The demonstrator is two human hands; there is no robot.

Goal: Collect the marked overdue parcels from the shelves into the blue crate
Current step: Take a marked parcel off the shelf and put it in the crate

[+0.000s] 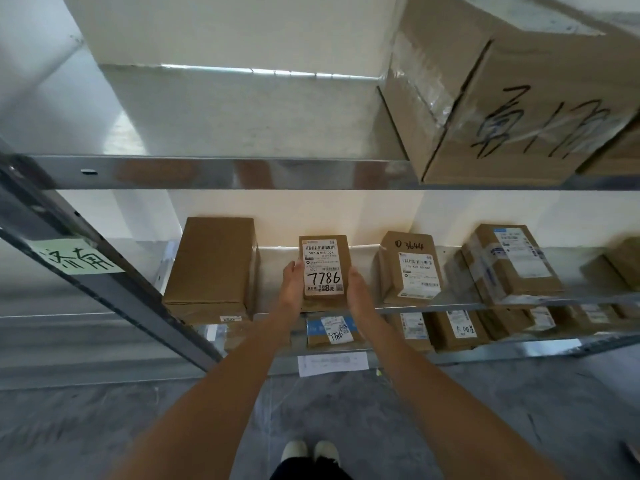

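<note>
A small brown parcel (325,268) with a white label hand-marked 7786 lies on the middle shelf (433,308). My left hand (292,282) presses its left side and my right hand (358,289) presses its right side, so both hold it between them. To its left stands a larger plain brown box (211,268). To its right lie a parcel marked 3644 (410,268) and a taped parcel (512,265). No blue crate is in view.
A big cardboard box (502,98) with handwriting fills the right of the upper shelf (207,173). The lower shelf holds several labelled parcels (457,329). A slanted metal upright (104,271) with a green note stands at left. A paper sheet (332,363) lies on the grey floor.
</note>
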